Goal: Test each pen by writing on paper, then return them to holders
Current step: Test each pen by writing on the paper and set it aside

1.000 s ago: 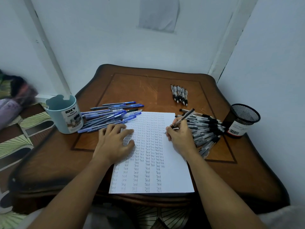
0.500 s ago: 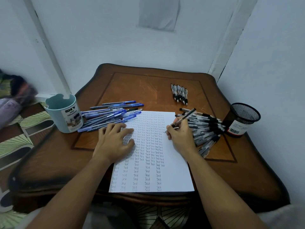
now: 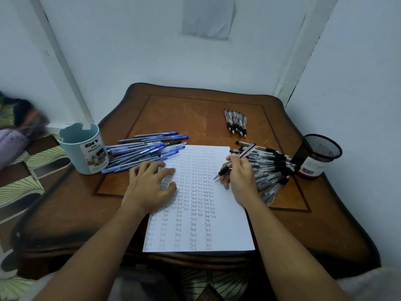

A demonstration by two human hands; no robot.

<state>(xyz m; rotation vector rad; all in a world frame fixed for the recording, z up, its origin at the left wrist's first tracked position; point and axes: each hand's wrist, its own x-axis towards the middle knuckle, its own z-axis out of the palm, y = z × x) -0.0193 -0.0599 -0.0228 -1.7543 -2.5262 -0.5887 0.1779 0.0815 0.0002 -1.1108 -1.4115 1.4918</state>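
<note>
Head view: right hand [image 3: 242, 177] pinches a black-grip pen [image 3: 235, 161], tip down and left at the paper [image 3: 223, 231], just right of the last "Test" column. Left hand [image 3: 149, 185] lies flat with fingers spread, pressing the sheet's left edge, holding nothing.

Paper's near edge sits at the table [image 3: 71, 213] front edge. Right margin of the sheet is unwritten; the lower part is only sparsely written.

Blue pen pile [image 3: 143, 154] lies left, its tips overlapping the sheet's top-left corner and its other end reaching the teal holder [image 3: 85, 148] at the table's left edge. Black pen pile [image 3: 271, 168] lies just right of the right hand, reaching the mesh holder [image 3: 316, 156] near the right edge. Row of six pens [image 3: 235, 122] lies apart at the far side. Bare wood shows at far centre and both near corners.
</note>
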